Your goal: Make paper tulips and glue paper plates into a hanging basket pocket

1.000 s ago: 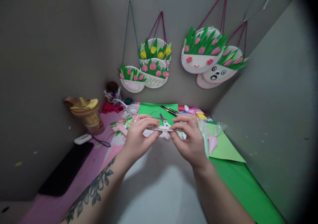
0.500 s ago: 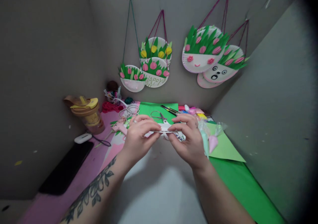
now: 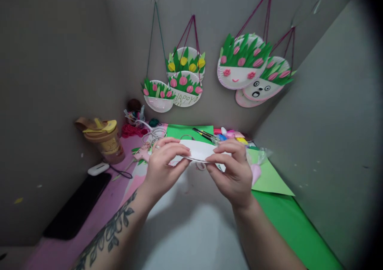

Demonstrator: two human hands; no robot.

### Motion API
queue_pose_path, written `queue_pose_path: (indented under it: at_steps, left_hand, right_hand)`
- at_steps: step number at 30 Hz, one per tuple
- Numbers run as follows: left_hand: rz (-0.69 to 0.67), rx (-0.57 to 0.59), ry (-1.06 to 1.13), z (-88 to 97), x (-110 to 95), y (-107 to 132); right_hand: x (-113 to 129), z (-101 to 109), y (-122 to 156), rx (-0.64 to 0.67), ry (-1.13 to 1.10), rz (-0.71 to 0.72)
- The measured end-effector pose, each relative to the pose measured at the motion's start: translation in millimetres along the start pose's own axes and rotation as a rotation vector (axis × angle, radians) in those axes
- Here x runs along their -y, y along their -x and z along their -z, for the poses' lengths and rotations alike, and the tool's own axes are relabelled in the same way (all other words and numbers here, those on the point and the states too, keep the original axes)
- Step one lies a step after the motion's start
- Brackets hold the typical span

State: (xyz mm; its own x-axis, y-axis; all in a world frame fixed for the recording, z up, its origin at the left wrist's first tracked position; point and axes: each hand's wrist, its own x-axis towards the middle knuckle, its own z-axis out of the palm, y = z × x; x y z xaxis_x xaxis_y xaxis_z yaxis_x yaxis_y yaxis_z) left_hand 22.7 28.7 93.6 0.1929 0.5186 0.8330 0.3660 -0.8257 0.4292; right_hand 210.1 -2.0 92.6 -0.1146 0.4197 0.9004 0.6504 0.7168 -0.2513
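Observation:
Between my two hands is a white paper plate, seen at a low angle with its curved far edge up. It looks cut or folded; I cannot tell which. My left hand pinches its near edge on the left, thumb below and fingers above. On the right, my right hand pinches the same edge in a like grip. Both hands are above the white work surface. Behind the plate, scissors are mostly hidden. A pink glue gun lies beyond my left hand.
At left are a black phone, a white earbud case and a lidded cup. Light green paper and a pink-filled bag lie at right. Plate baskets with paper tulips hang on the back wall.
The plate has tilted from nearly edge-on, so more of its white upper face shows. My right hand has shifted slightly right; both hands keep their pinch.

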Motion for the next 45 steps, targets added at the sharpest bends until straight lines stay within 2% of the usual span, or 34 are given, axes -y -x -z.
queue_pose_path:
  at_steps: [8,18,35,45]
  left_hand:
    - [-0.048,-0.021,-0.015,4.7,-3.2,2.2]
    - [-0.201,-0.01,-0.077,6.2,-8.8,0.6]
    - [-0.197,-0.002,-0.083,4.8,-8.6,1.3]
    - [-0.169,0.006,-0.1,3.8,-7.5,0.8]
  right_hand:
    - [4.4,4.4,-0.7,-0.013,0.0,0.034]
    - [8.1,3.2,-3.4,0.026,-0.021,0.034]
    - [6.9,4.2,-1.2,0.018,-0.085,0.007]
    - [6.7,0.4,-1.3,0.016,-0.073,-0.067]
